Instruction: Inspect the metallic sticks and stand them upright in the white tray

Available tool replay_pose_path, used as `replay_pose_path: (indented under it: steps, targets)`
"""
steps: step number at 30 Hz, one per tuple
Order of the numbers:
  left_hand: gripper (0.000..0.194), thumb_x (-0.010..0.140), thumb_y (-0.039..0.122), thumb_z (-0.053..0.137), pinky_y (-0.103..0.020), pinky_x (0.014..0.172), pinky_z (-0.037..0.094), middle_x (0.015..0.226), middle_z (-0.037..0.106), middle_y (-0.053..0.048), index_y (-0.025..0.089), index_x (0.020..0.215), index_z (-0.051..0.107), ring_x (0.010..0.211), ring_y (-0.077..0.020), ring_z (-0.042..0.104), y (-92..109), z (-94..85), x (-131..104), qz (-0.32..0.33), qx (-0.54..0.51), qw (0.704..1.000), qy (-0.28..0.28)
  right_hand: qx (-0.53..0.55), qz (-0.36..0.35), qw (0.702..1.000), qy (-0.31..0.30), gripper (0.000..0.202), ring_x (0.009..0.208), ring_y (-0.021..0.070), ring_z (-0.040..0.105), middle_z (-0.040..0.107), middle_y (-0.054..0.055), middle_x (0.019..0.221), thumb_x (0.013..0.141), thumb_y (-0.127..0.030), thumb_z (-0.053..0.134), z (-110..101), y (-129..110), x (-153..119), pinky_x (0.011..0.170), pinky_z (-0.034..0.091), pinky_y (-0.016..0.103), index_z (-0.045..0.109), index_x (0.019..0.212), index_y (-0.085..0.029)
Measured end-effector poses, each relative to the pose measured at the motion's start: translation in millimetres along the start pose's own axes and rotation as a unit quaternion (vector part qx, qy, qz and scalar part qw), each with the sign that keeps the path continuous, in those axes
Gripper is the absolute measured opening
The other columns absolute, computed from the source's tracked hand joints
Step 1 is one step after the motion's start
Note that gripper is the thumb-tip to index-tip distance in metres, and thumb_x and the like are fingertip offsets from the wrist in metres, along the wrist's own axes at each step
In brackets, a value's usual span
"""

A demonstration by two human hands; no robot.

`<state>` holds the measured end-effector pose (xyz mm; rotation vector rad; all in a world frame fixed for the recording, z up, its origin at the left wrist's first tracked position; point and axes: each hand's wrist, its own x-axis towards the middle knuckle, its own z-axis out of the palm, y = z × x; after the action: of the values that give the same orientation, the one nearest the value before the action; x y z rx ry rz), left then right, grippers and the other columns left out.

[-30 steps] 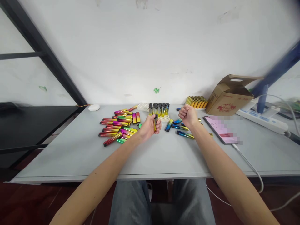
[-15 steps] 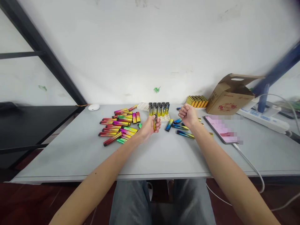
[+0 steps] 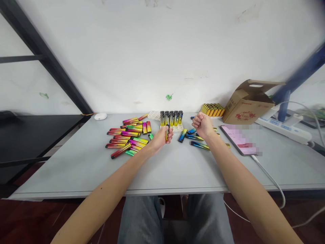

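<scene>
My left hand is wrapped round a yellowish lighter with a dark top, held upright in front of the white holder. Several black-topped lighters stand in rows in that holder. My right hand is closed in a fist above the blue-and-yellow tubes; whatever it holds, if anything, is hidden. To the left of my left hand lies a loose pile of shiny red, yellow, purple and green tubes.
Behind the right hand stands a block of yellow-orange tubes. Beside it are an open cardboard box, a phone with a white cable and a power strip. A white case lies at the back left.
The whole view has shifted very slightly. Both hands keep nearly the same pose and place, with the lighter still in my left hand.
</scene>
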<state>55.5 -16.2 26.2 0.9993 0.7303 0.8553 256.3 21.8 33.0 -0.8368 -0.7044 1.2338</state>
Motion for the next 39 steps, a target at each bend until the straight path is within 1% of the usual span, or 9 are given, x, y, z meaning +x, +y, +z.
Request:
replay_pose_path:
  steps: [4,12,20,25,28,31,33,36,39]
  targets:
    - [0.025,0.090,0.025,0.028,-0.018,0.046,0.031,0.064,0.031,0.003,0.018,0.069,0.039,0.050,-0.0096,0.031,0,-0.2,1,-0.002,-0.023,1.000,-0.002,-0.004,-0.006,1.000,-0.006,0.022,0.039,0.0058,0.019,0.021,-0.008,0.047,0.054,-0.008,0.039,-1,1,1,0.038,0.017,0.017,0.022,0.059,-0.020]
    - [0.028,0.093,0.028,0.028,-0.018,0.046,0.034,0.064,0.033,0.003,0.018,0.070,0.041,0.051,-0.0099,0.033,2,1.3,-2,-0.005,-0.056,0.998,-0.022,0.000,-0.006,1.000,-0.005,0.020,0.039,0.0057,0.019,0.021,-0.008,0.046,0.054,-0.008,0.039,-2,1,2,0.038,0.017,0.017,0.024,0.057,-0.020]
    - [0.029,0.094,0.031,0.029,-0.017,0.044,0.032,0.064,0.033,0.003,0.018,0.071,0.042,0.050,-0.0097,0.033,1,-0.6,-1,-0.009,-0.050,0.998,-0.026,0.013,0.001,1.000,0.001,0.018,0.039,0.0057,0.019,0.022,-0.008,0.046,0.053,-0.006,0.039,-2,1,2,0.038,0.017,0.017,0.027,0.055,-0.019]
    - [0.030,0.094,0.033,0.028,-0.017,0.044,0.032,0.064,0.033,0.003,0.018,0.072,0.041,0.050,-0.0097,0.034,2,-2.7,0,-0.011,-0.044,0.999,-0.024,0.043,0.029,0.999,-0.002,0.023,0.039,0.0064,0.018,0.021,-0.008,0.047,0.054,-0.005,0.039,-4,-1,3,0.037,0.017,0.017,0.022,0.059,-0.020]
    - [0.030,0.094,0.034,0.027,-0.018,0.044,0.031,0.064,0.033,0.003,0.018,0.072,0.041,0.050,-0.0096,0.034,2,-2.6,-1,-0.017,-0.039,0.999,-0.027,0.040,0.032,0.999,-0.002,0.026,0.039,0.0065,0.018,0.020,-0.008,0.048,0.056,-0.006,0.040,-4,-3,2,0.037,0.017,0.017,0.018,0.061,-0.020]
    - [0.031,0.092,0.036,0.028,-0.019,0.045,0.033,0.065,0.037,0.001,0.018,0.072,0.042,0.051,-0.0102,0.036,2,-3.9,-2,-0.006,-0.052,0.998,-0.037,0.037,0.033,0.999,-0.002,0.027,0.039,0.0064,0.018,0.020,-0.008,0.048,0.057,-0.006,0.040,-3,-3,2,0.037,0.017,0.017,0.018,0.061,-0.020]
    - [0.030,0.089,0.037,0.028,-0.021,0.047,0.035,0.066,0.042,-0.001,0.018,0.073,0.044,0.053,-0.0114,0.040,2,-6.2,-1,0.007,-0.075,0.996,-0.047,0.042,0.038,0.998,-0.003,0.027,0.039,0.0067,0.018,0.020,-0.008,0.048,0.058,-0.006,0.040,-3,-4,1,0.037,0.017,0.017,0.018,0.061,-0.020]
    - [0.024,0.086,0.034,0.033,-0.023,0.051,0.040,0.071,0.049,-0.003,0.017,0.076,0.047,0.058,-0.0130,0.048,0,-10.2,0,0.016,-0.104,0.993,-0.060,0.038,0.040,0.998,-0.007,0.028,0.039,0.0072,0.018,0.019,-0.008,0.048,0.060,-0.007,0.041,-4,-4,2,0.037,0.018,0.017,0.017,0.062,-0.020]
    - [0.018,0.086,0.031,0.041,-0.024,0.056,0.042,0.076,0.055,-0.004,0.016,0.082,0.051,0.064,-0.0130,0.053,-4,-11.1,2,0.025,-0.100,0.993,-0.060,0.030,0.042,0.999,-0.009,0.029,0.040,0.0075,0.018,0.019,-0.008,0.049,0.062,-0.008,0.042,-5,-5,2,0.037,0.019,0.017,0.016,0.062,-0.020]
